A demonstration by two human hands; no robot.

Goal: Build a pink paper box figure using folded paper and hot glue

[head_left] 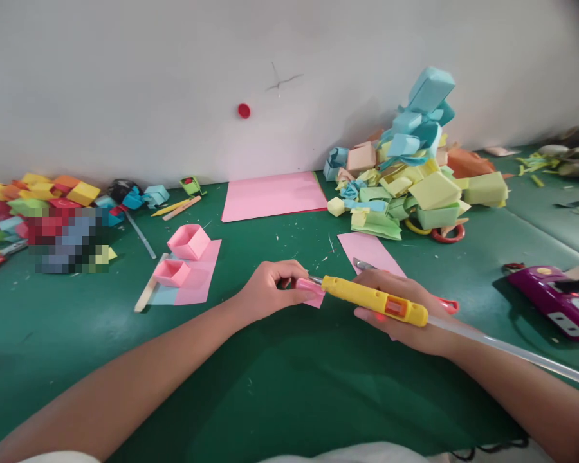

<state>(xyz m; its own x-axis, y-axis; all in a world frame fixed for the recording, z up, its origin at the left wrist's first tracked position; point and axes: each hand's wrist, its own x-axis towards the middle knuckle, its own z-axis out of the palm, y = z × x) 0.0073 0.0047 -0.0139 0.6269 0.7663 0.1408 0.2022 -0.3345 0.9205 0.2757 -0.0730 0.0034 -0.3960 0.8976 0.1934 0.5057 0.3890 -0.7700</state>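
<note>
Near the middle, my left hand [275,289] pinches a small folded piece of pink paper [313,294]. My right hand [410,321] grips a yellow hot glue gun [374,299], with a long clear glue stick [506,350] trailing from its back end over my forearm. The gun's metal nozzle is at the upper edge of the pink piece; whether they touch I cannot tell. Beneath my right hand lies a pink sheet [369,249], partly covered. A metal blade and a red handle [450,305] show on either side of that hand.
Two pink paper boxes [189,242] stand on paper at left, beside a wooden stick [149,289]. Pink sheets [275,196] lie by the wall. Piled folded paper [415,186] and red-handled scissors [448,233] are at right, with a purple device [554,299]. Colourful boxes [53,190] crowd the far left.
</note>
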